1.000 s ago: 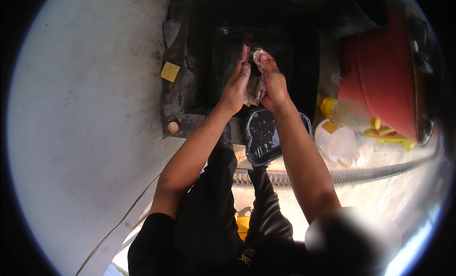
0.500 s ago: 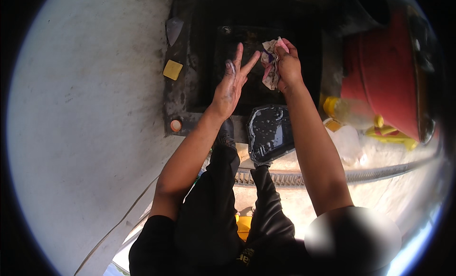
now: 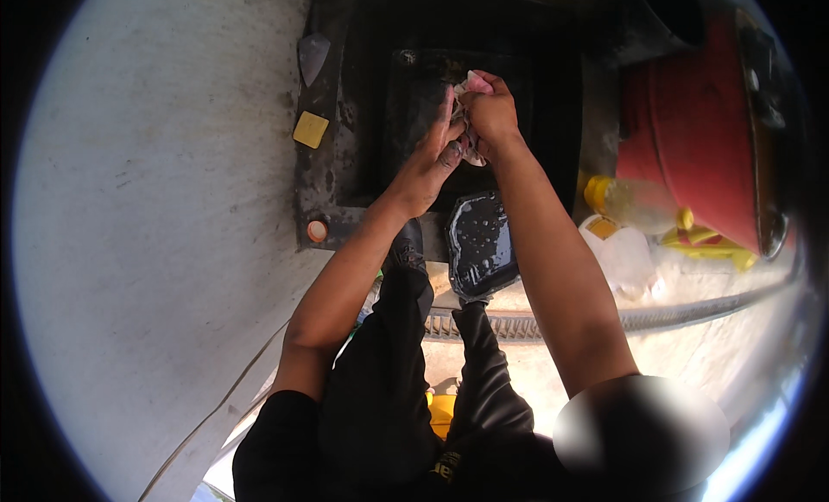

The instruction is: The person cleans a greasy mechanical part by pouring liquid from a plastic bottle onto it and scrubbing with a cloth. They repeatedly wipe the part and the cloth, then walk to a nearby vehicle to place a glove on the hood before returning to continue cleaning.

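My right hand (image 3: 494, 117) grips a crumpled, stained rag (image 3: 472, 152) with pink and whitish patches, above the black basin (image 3: 321, 182). The rag is pressed against the palm side of my left hand (image 3: 421, 172). That hand has its fingers stretched out and dark, greasy smudges on its skin; the rag and my right hand hide part of it. Just below the hands, a black oil pan (image 3: 481, 247) with a flanged rim leans at the basin's near edge, its surface wet with drops.
A yellow block (image 3: 311, 130), a grey pointed scraper-like piece (image 3: 313, 57) and a small orange-rimmed cap (image 3: 318, 231) lie along the basin's left rim. To the right stand a red drum (image 3: 682, 139), a yellow-capped clear bottle (image 3: 635, 202) and a whitish jug (image 3: 617, 256). A floor grate (image 3: 570, 324) runs behind.
My right hand has moved left with the rag and brought it against my left hand. The left hand has turned, and its spread fingers have come closer together.
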{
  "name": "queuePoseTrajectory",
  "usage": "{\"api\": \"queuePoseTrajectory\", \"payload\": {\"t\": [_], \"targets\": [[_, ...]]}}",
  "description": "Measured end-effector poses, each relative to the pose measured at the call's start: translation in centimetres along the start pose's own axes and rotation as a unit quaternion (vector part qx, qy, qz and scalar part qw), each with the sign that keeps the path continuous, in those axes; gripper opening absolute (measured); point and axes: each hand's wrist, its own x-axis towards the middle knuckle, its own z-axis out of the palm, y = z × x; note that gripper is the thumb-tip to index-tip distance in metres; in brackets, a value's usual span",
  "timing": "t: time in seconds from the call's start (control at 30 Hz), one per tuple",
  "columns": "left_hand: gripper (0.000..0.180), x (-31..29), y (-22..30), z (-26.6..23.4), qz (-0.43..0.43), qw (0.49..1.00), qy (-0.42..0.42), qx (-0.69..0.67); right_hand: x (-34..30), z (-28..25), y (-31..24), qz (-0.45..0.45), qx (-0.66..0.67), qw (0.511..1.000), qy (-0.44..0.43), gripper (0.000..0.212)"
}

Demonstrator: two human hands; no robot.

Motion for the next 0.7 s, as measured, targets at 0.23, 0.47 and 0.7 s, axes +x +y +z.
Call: {"api": "queuePoseTrajectory", "payload": {"t": [0.23, 0.47, 0.7], "targets": [[0.079, 0.3, -1.2, -2.8, 0.024, 0.894, 0.052, 0.445, -4.1, -3.0, -3.3, -0.021, 0.142, 0.988, -0.062, 0.051], [0.054, 1.3, -4.3, 0.6, -0.084, 0.805, -0.002, 0.588, -6.0, 0.8, -1.3, -0.116, -0.136, 0.984, -0.019, 0.052], [0.053, 2.0, -0.3, 0.4, -0.138, 0.779, -0.041, 0.611, -1.2, 0.5, 0.9, 0.006, 0.014, 0.998, -0.054, 0.043]]}}
